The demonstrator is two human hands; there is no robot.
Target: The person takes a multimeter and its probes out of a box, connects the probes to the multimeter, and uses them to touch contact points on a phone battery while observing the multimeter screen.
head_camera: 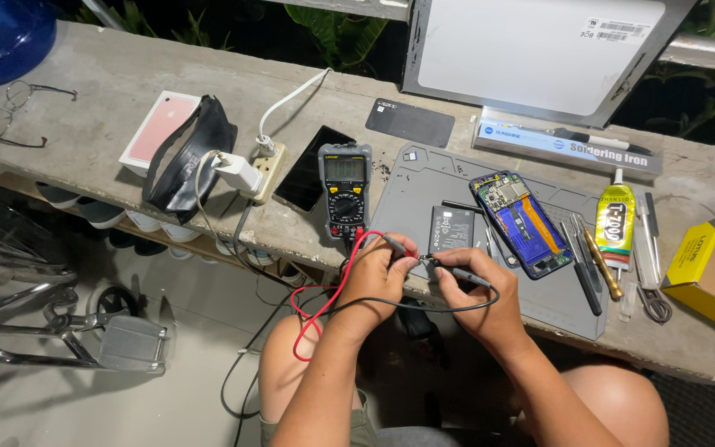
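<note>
Hands pinching meter probes, left hand (381,266) red probe (392,243), right hand (475,291) black probe (467,276), multimeter (344,191) nearby

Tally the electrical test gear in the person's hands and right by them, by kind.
Grey-and-orange digital multimeter: 1
Red-wired test probe in left hand: 1
Black-wired test probe in right hand: 1
Flat dark phone battery: 1
Total: 4

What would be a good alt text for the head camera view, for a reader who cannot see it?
A person's left hand and right hand hold a red probe and a black probe to a small part at the edge of a grey work mat. Nearby are a multimeter, a phone battery, an opened phone and a glue tube.
</note>
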